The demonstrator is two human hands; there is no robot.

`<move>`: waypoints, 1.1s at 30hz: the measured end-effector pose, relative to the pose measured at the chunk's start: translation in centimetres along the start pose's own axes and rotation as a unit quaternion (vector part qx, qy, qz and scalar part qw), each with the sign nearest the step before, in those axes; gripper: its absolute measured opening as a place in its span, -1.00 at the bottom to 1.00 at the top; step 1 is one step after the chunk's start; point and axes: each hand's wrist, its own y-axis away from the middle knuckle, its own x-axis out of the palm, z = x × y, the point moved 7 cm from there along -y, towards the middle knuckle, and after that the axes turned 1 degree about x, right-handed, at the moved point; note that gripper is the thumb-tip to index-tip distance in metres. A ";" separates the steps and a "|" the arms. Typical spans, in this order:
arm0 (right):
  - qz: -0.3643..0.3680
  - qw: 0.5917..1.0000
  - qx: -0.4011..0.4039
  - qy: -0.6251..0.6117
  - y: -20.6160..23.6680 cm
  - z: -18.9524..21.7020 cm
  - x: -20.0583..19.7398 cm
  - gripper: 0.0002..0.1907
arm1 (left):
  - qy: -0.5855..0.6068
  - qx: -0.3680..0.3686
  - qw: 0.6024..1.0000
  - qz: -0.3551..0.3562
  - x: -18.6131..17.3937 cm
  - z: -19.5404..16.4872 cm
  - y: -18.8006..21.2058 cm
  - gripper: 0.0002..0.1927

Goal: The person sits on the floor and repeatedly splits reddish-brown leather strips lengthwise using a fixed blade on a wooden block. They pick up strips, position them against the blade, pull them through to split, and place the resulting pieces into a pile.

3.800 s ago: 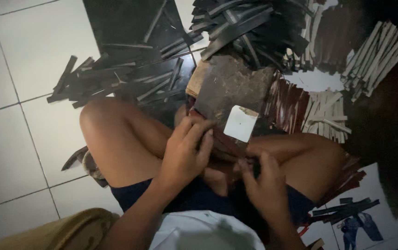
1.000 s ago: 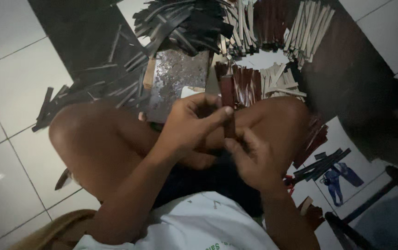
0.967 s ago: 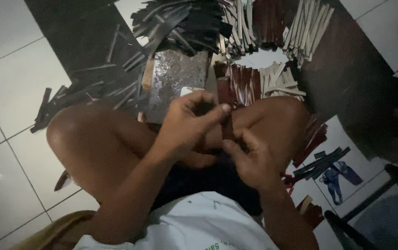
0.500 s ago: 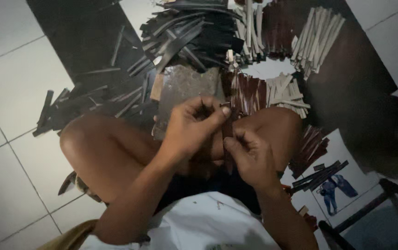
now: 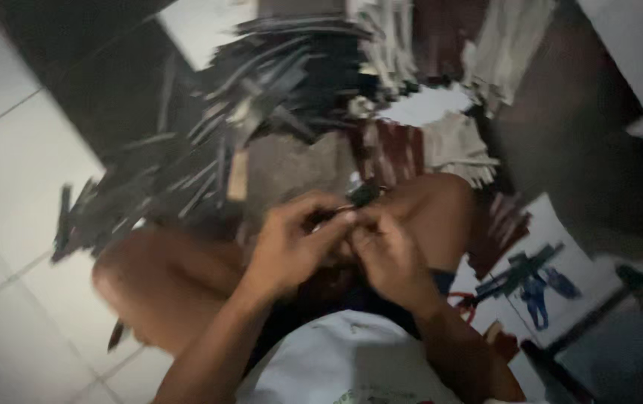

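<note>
I sit cross-legged on a tiled floor, and the view is blurred. My left hand (image 5: 291, 243) and my right hand (image 5: 389, 251) meet over my lap, fingertips pinched together on a small dark strip (image 5: 362, 196) that sticks up between them. Both hands grip that strip; its full shape is hidden by my fingers. Just beyond the hands lies a grey stone-like slab (image 5: 284, 168) on the floor.
A heap of dark strips (image 5: 261, 97) fans out ahead and to the left. Dark red strips (image 5: 392, 150) and pale strips (image 5: 456, 146) lie further right. A printed sheet with blue figures (image 5: 538, 277) rests by my right knee, beside a dark frame (image 5: 598, 329).
My hands have drawn closer together and now pinch the strip at the fingertips. The camera has swung, so the piles sit higher and blurrier in view.
</note>
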 end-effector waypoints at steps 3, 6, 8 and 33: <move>-0.056 0.979 -0.113 0.159 -0.3 1.7 -1.2 -0.80 | -0.123 0.053 0.991 -0.021 0.2 -0.4 -1.2 -0.82; -0.088 0.961 -0.169 0.202 -0.1 2.1 -2.8 -0.85 | -0.097 -0.041 0.993 -0.054 1.2 1.9 -2.5 -0.80; -0.095 0.971 -0.132 0.175 0.2 0.9 -4.2 -0.84 | -0.139 0.080 0.987 -0.032 2.5 0.7 -2.4 -0.82; -0.418 0.846 0.115 0.311 1.3 -12.8 -31.1 -0.64 | -0.374 0.080 0.901 -0.206 -4.5 -1.7 -7.8 -0.72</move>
